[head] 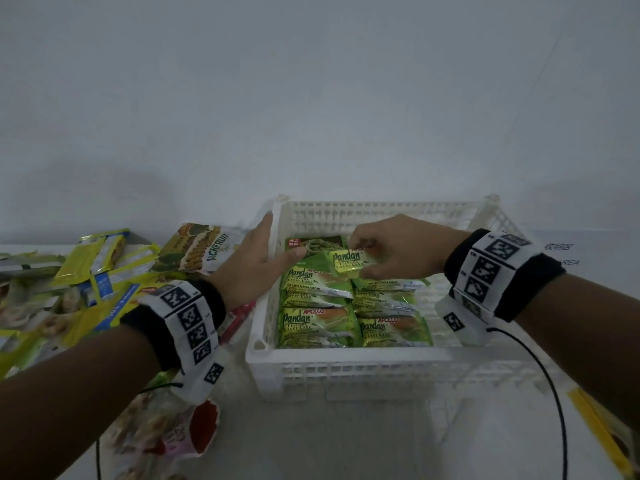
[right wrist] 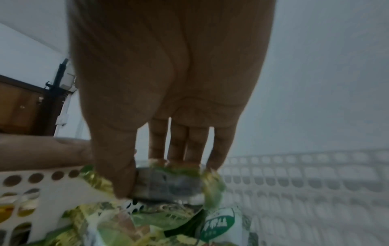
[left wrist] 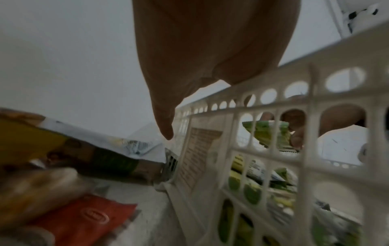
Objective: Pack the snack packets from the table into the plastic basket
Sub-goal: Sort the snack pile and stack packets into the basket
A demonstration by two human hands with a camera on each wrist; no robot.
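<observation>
— Right hand point(head: 394, 249)?
— Thumb and fingers pinch a Pandan cake packet point(head: 349, 263), held above the packets inside the plastic basket point(head: 346, 358).
— Left hand point(head: 254, 261)?
— Fingers straight, holding nothing, at the basket's left rim.

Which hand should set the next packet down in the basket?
Right. The right hand already pinches a Pandan packet over the basket, above the packed rows. The left hand holds nothing; its straight fingers lie along the basket's left rim, likely steadying it.
</observation>
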